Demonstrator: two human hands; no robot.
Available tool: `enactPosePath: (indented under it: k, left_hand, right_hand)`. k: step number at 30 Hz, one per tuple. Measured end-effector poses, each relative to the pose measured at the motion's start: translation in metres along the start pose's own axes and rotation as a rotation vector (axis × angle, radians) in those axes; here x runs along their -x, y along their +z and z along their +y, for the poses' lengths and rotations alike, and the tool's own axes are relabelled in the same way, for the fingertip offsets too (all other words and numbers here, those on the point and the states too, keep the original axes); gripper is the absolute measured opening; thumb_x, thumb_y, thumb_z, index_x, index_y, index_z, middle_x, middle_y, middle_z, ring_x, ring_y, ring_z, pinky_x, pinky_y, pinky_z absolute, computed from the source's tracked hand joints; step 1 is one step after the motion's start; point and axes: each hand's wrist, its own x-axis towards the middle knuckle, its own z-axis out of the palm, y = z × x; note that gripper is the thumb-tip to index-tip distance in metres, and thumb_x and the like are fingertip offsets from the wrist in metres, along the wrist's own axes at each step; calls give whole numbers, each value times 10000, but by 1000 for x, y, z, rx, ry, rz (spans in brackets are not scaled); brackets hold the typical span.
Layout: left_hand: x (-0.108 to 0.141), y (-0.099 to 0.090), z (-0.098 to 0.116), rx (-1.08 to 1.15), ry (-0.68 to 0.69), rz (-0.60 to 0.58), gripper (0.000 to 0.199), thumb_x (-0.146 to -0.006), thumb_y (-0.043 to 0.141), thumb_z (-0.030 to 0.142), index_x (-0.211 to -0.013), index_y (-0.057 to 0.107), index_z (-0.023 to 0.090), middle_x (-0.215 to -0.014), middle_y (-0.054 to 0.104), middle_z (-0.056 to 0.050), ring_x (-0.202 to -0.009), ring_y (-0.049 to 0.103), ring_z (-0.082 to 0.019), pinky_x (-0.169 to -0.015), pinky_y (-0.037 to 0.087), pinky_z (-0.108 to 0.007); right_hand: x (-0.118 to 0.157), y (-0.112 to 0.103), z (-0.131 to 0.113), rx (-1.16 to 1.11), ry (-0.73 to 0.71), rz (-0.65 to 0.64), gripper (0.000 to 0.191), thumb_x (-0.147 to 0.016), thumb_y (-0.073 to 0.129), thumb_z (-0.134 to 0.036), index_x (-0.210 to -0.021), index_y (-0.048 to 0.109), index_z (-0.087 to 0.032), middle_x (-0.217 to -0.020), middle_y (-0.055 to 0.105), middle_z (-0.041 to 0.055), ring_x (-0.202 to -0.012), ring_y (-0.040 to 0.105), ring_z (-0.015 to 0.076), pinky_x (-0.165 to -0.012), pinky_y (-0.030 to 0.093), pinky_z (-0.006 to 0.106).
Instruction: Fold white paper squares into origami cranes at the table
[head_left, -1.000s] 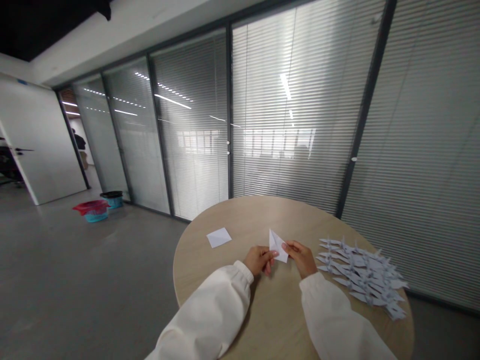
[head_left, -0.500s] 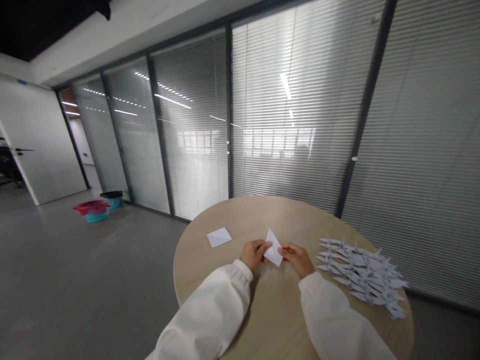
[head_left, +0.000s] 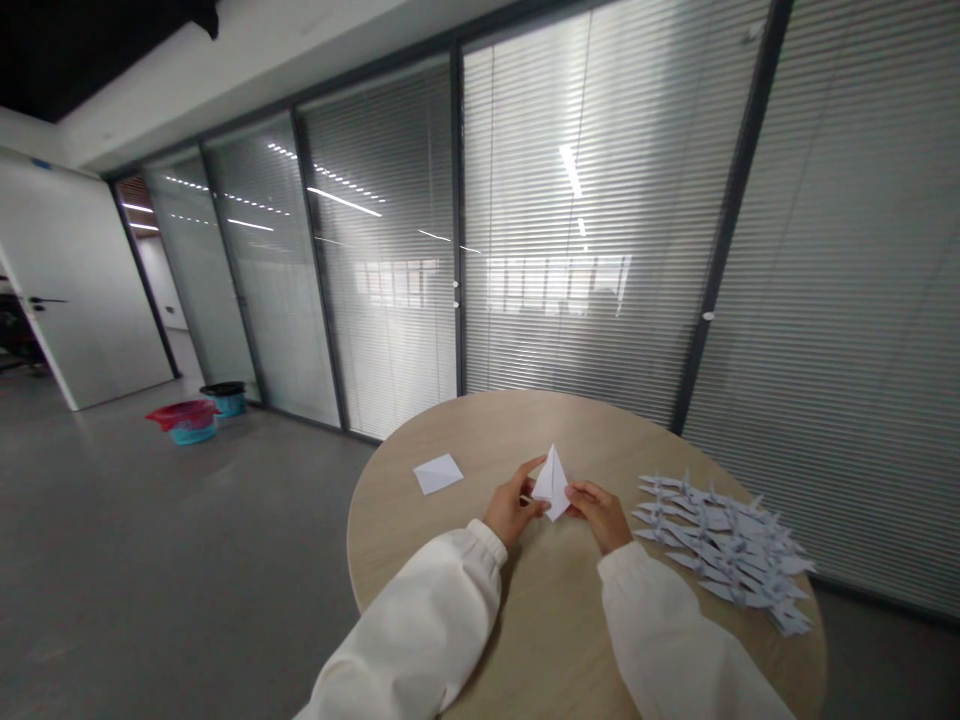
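Note:
A small folded sheet of white paper [head_left: 553, 485] is held up between my two hands over the middle of the round table, its narrow point facing away from me. My left hand [head_left: 516, 505] grips its left side, thumb near the lower edge and forefinger farther up. On the right side, my right hand [head_left: 600, 512] pinches the paper between thumb and fingers; some of those fingertips are hidden. A flat white paper square [head_left: 438, 474] with a crease lies to the left. Several folded white paper cranes [head_left: 724, 545] lie crowded together to the right of my right hand.
The round wooden table [head_left: 570, 650] stands before a glass partition with blinds [head_left: 585, 220]. Two bins, one lined in red [head_left: 187, 422] and one in black [head_left: 227, 397], stand on the floor at left, near a white door [head_left: 82, 280].
The folded paper has turned more upright and shifted slightly away from me. My left forefinger has moved up along its left edge and the thumb lower. My right hand has barely moved.

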Motion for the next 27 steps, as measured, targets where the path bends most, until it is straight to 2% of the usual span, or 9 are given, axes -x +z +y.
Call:
enactPosePath:
  k: [10, 15, 19, 23, 27]
  left_hand:
    - [-2, 1, 0, -36, -29, 83, 445, -760, 457, 349, -1173, 427, 184, -706, 526, 3, -525, 509, -78, -512, 443, -200]
    - [-2, -1, 2, -62, -16, 134, 403, -789, 375, 425, -1050, 518, 153, -693, 548, -10, -528, 512, -91, -501, 425, -201]
    - [-5, -2, -4, -117, -40, 180, 390, -792, 343, 452, -862, 560, 136, -625, 519, -2, -526, 499, -102, -472, 396, -192]
    - [-5, -3, -6, -196, -47, 171, 372, -787, 354, 442, -801, 565, 136, -598, 520, -1, -530, 477, -101, -485, 365, -188]
    - [-2, -2, 0, -318, -6, 124, 338, -774, 393, 416, -777, 593, 144, -623, 561, -9, -568, 473, -101, -532, 352, -186]
  right_hand:
    - [1, 1, 0, -18, 37, -27, 401, -487, 694, -479, -722, 631, -160, -648, 668, 52, -599, 617, 220, -621, 493, 356]
    - [3, 3, -2, -10, 41, -96, 414, -495, 686, -487, -731, 630, -151, -669, 673, 60, -606, 621, 216, -628, 489, 345]
    - [7, 5, -5, 24, 59, -157, 429, -511, 670, -499, -734, 631, -135, -681, 671, 71, -633, 623, 216, -626, 485, 327]
    - [7, 6, -5, 51, 73, -168, 400, -537, 661, -481, -736, 614, -137, -669, 667, 56, -614, 618, 194, -574, 486, 290]
    - [3, 6, 0, 61, 84, -113, 420, -551, 643, -493, -782, 589, -147, -710, 671, 59, -648, 623, 208, -529, 494, 293]
